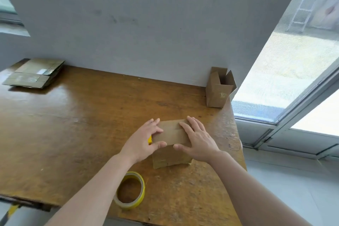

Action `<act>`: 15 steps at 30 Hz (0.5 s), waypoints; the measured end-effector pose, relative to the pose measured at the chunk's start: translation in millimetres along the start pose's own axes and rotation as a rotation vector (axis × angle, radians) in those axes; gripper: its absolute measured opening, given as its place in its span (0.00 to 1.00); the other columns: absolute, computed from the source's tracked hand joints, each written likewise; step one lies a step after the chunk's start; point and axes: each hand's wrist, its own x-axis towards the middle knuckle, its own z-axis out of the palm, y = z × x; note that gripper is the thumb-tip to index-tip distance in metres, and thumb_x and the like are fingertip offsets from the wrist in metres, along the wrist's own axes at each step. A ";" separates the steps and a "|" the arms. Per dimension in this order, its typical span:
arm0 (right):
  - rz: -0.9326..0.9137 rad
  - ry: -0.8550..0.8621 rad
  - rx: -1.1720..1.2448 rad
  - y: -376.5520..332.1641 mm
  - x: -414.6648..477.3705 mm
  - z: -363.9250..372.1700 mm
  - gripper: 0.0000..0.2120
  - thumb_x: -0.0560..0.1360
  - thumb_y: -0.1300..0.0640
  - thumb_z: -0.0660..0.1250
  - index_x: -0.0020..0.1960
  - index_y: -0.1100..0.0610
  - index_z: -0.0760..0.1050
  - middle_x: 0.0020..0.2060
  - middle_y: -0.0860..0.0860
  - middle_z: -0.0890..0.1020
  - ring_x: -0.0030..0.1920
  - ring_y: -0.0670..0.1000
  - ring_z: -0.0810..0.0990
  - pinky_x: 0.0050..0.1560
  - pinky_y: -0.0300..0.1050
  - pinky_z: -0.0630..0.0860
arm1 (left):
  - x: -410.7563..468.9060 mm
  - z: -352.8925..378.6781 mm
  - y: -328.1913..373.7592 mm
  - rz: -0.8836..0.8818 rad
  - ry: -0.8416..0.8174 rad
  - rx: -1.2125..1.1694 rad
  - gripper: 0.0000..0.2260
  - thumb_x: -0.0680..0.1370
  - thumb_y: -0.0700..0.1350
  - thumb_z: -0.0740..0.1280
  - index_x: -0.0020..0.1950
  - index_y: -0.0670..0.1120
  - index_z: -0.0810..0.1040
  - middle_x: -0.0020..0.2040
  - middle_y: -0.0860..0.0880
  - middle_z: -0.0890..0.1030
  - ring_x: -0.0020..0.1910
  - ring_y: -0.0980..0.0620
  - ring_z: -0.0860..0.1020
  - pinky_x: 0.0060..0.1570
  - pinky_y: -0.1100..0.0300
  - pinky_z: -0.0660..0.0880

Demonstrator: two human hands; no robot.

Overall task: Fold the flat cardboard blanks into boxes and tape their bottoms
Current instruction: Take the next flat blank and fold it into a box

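Observation:
A small cardboard box stands on the wooden table, its closed flaps facing up. My left hand lies on the left part of the flaps with straight fingers, thumb against the front wall. My right hand presses the right part the same way. A roll of yellowish tape lies flat near the table's front edge, just left of my left forearm. A bit of something yellow shows behind my left hand.
A folded box stands upright with open top flaps at the back right corner, by the wall. A stack of flat cardboard blanks lies at the back left. The table's right edge borders a glass door.

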 end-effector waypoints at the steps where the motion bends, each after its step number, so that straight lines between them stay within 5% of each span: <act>1: -0.011 -0.002 -0.048 0.9 1.7 -1.5 0.45 0.70 0.24 0.55 0.78 0.48 0.51 0.78 0.50 0.49 0.77 0.52 0.43 0.74 0.55 0.56 | -1.1 -0.1 -1.0 0.019 -0.027 0.062 0.24 0.76 0.64 0.60 0.69 0.54 0.71 0.77 0.56 0.59 0.77 0.58 0.51 0.73 0.54 0.59; 5: -0.029 -0.066 -0.119 2.1 7.7 -3.5 0.48 0.69 0.22 0.47 0.79 0.48 0.42 0.78 0.50 0.44 0.78 0.52 0.38 0.76 0.55 0.49 | -2.9 5.1 -4.3 0.052 -0.100 0.420 0.37 0.75 0.70 0.41 0.79 0.51 0.47 0.78 0.54 0.43 0.77 0.56 0.39 0.77 0.51 0.46; 7: -0.029 -0.087 -0.105 2.7 8.0 -2.2 0.49 0.67 0.21 0.44 0.79 0.46 0.38 0.79 0.50 0.38 0.77 0.51 0.34 0.76 0.54 0.48 | -2.6 9.7 -6.3 0.049 -0.090 0.534 0.39 0.74 0.70 0.39 0.79 0.49 0.41 0.78 0.54 0.39 0.76 0.55 0.37 0.76 0.53 0.41; 15: -0.077 -0.026 -0.031 1.3 9.5 4.2 0.35 0.76 0.30 0.51 0.79 0.41 0.47 0.79 0.52 0.47 0.77 0.53 0.38 0.75 0.58 0.51 | 4.1 7.8 -9.2 0.049 -0.067 0.357 0.35 0.78 0.64 0.54 0.79 0.46 0.50 0.79 0.53 0.49 0.77 0.55 0.43 0.74 0.57 0.50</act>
